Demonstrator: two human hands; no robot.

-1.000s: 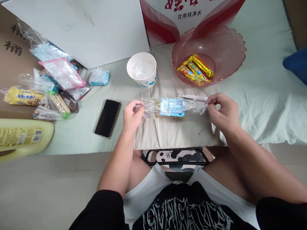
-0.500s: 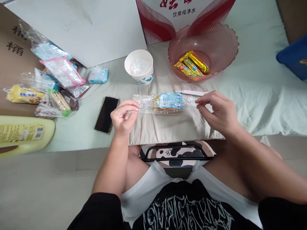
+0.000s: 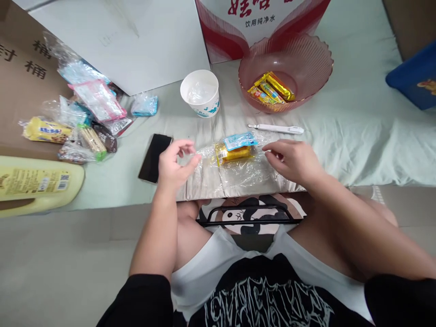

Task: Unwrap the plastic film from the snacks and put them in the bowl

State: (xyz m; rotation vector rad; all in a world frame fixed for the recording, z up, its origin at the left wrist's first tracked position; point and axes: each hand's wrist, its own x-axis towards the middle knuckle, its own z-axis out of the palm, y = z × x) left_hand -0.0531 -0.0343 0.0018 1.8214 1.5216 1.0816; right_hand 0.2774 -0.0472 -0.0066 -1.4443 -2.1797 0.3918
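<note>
A clear plastic wrapper (image 3: 238, 176) lies spread on the cloth before me, with a yellow snack packet (image 3: 234, 153) and a small blue-and-white sachet (image 3: 240, 141) on it. My left hand (image 3: 175, 165) is at the wrapper's left edge, its thumb and fingers apart and nothing seen between them. On the other side, my right hand (image 3: 294, 159) hovers by the wrapper's right edge with bent fingers. A small gap shows between its fingertips and thumb. Just behind lies a white-handled craft knife (image 3: 275, 129).
Behind stand a paper cup (image 3: 200, 97) with clear plastic inside and a pink ribbed bowl (image 3: 313, 68) holding yellow packets. A phone (image 3: 154, 159) lies beside my left hand. Wrapped snacks (image 3: 47, 130), a yellow jug (image 3: 41, 184) and boxes (image 3: 136, 41) sit at left and back.
Both hands have let go of the wrapper's ends. The wrapper has spread toward me and shows more of the yellow packet; the sachet is tilted. My right hand moved left.
</note>
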